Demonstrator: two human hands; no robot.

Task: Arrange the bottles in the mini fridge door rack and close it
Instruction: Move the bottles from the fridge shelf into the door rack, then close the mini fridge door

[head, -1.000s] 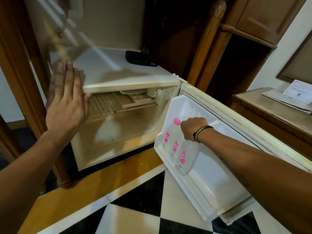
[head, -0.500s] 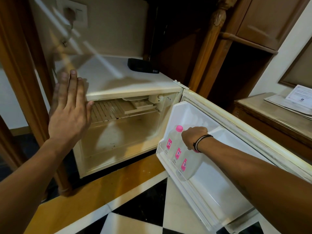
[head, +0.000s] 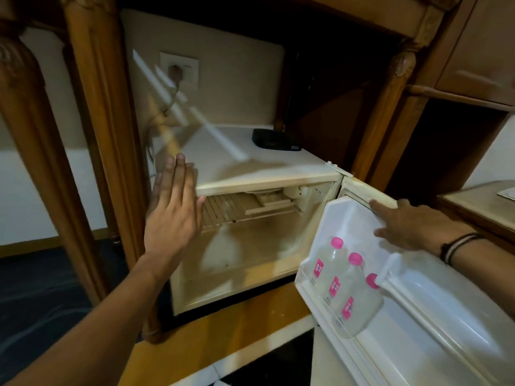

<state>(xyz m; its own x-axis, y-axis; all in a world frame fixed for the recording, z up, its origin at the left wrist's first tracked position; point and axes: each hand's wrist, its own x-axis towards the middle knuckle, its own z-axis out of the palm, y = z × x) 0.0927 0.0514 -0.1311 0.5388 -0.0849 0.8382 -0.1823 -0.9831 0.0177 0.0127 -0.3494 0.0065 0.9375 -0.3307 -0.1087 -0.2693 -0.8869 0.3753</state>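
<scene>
The white mini fridge (head: 250, 174) stands open, and its door (head: 434, 324) swings out to the right. Three clear bottles with pink caps and pink labels (head: 342, 291) stand in a row in the door rack (head: 303, 277). My right hand (head: 409, 224) lies flat and open on the upper part of the door, above the bottles, its fingers reaching the door's top edge. My left hand (head: 172, 215) is open with fingers together, held up in front of the fridge's left front edge; whether it touches is unclear.
A black box (head: 274, 139) lies on the fridge top. A wall socket with a plugged cable (head: 178, 71) is behind. Carved wooden posts (head: 103, 140) flank the fridge. A wooden side table (head: 479, 201) with paper stands to the right. The fridge interior holds only a shelf.
My right hand has let go of the nearest bottle and moved up onto the door's upper part. The view has tilted upward. My left hand stays by the fridge's left edge.
</scene>
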